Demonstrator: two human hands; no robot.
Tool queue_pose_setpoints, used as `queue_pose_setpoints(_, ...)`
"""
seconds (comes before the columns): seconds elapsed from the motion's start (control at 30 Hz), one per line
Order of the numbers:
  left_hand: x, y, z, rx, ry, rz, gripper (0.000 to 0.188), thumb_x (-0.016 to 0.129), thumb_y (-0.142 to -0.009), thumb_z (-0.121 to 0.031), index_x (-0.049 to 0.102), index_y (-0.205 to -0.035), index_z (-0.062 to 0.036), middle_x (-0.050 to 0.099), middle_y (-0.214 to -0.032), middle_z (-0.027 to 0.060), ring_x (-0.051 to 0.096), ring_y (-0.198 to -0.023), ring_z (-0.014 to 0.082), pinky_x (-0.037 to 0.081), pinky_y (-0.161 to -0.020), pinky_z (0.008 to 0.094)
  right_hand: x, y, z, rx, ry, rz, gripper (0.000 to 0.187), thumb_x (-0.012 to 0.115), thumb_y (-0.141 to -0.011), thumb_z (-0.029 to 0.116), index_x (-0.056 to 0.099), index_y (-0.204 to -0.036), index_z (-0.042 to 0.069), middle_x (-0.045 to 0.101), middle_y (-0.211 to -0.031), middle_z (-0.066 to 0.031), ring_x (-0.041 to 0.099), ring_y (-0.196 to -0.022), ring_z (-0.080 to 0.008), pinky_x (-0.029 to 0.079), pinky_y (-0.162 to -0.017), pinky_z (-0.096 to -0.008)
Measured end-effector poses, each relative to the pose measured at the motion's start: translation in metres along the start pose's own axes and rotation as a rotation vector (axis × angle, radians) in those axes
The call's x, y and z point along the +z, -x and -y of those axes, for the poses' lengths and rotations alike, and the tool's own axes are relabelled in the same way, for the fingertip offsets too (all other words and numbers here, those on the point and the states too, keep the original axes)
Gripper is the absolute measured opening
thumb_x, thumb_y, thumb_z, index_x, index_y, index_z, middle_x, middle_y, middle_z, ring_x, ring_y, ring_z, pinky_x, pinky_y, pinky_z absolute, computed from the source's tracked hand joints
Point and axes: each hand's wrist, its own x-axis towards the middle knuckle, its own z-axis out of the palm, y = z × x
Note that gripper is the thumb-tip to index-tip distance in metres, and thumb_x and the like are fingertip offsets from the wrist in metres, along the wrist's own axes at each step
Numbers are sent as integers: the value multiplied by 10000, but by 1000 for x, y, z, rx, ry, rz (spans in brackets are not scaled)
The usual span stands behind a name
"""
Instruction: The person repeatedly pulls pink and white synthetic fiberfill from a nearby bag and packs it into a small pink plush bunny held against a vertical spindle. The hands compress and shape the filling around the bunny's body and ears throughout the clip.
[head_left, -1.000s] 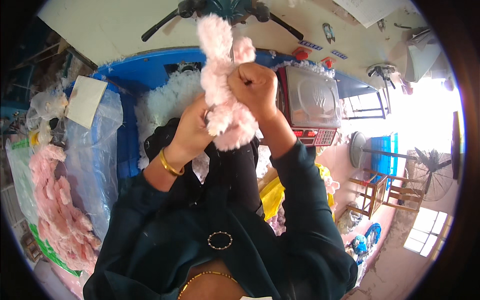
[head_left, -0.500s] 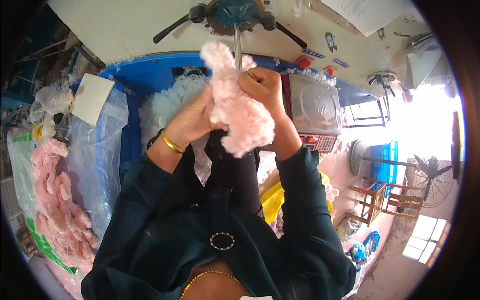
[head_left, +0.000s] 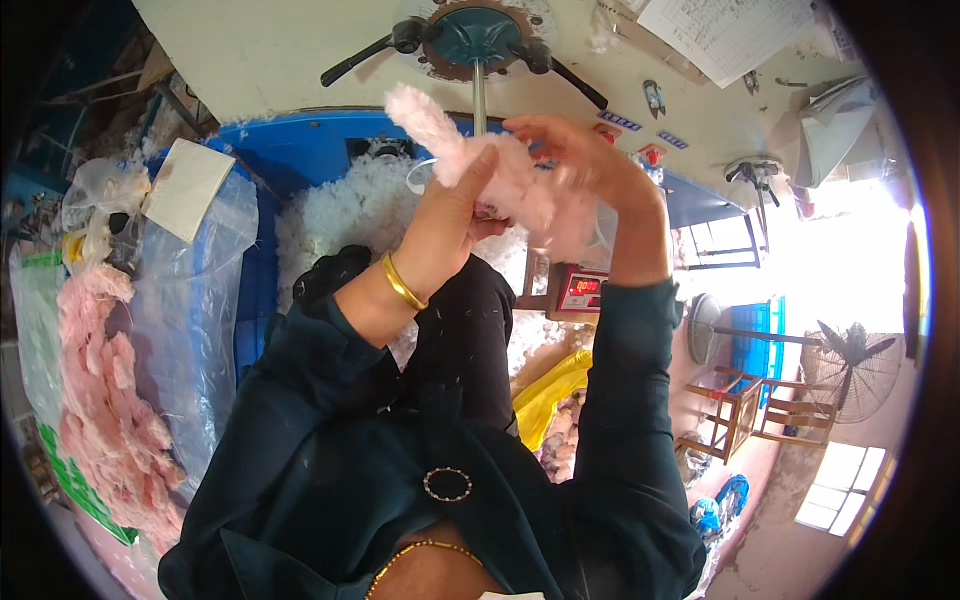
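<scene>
A fluffy pink plush toy [head_left: 515,185] hangs just below a metal filling tube [head_left: 479,95]; whether the tube's end is inside it cannot be seen. My left hand [head_left: 455,215] is closed on the plush, thumb across its front. A long fluffy part sticks out to the upper left, beside a thin white loop [head_left: 420,177]. My right hand [head_left: 590,165] is at the plush's upper right, fingers apart and curved near the tube. Its fingertips are somewhat blurred, and the plush's lower right end is smeared by motion.
White stuffing fluff [head_left: 335,205] fills a blue bin [head_left: 300,128] beneath my hands. Pink plush pieces [head_left: 110,410] lie at left by clear plastic bags [head_left: 190,310]. Black handles [head_left: 360,58] flank the tube's mount. A red digital scale [head_left: 580,288] stands at right; nippers [head_left: 653,97] lie on the table.
My right hand has loosened from its fist by the tube and swung up and right. My left hand has moved right and up, and the plush has tilted.
</scene>
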Motion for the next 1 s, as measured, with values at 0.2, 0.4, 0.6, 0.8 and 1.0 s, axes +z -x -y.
queue_pose_setpoints(0.2,-20,29,1,277,-546,33,469,644,-905,-233,423,-1269,-37,580,-1090,79,601,-870,116,505,-639,230,134,22,0,102,690,-522,911,805,-642,212,335,-1401,26,481,-1271,-265,506,-1154,-423,456,-942,-417)
queue_pose_setpoints(0.4,-4,29,-8,530,-1000,47,464,624,-919,-243,401,-1237,10,584,-994,122,585,-756,150,485,-628,277,85,24,-29,62,-146,-454,905,801,-665,27,296,-1416,2,634,-1110,-128,604,-1025,-186,494,-869,-318)
queue_pose_setpoints(0.6,-28,38,-25,467,-980,155,421,619,-919,-192,428,-1236,9,599,-942,95,567,-671,104,473,-589,246,145,19,-55,-119,-36,-640,938,798,-716,151,206,-1435,38,565,-1210,-169,543,-1148,-257,434,-959,-380)
queue_pose_setpoints(0.8,-3,16,-68,302,-956,154,361,654,-896,-256,529,-1067,37,614,-693,57,608,-534,130,463,-498,245,104,-16,3,-27,-819,-541,256,664,-879,160,596,-1084,24,641,-941,-56,613,-860,-141,511,-708,-265)
queue_pose_setpoints(1.0,-19,-14,-81,363,-995,-12,294,637,-901,-162,558,-1094,45,633,-839,80,604,-621,121,470,-566,234,85,-45,4,44,-611,-703,278,655,-880,157,598,-1118,28,638,-964,-35,609,-877,-119,499,-746,-256)
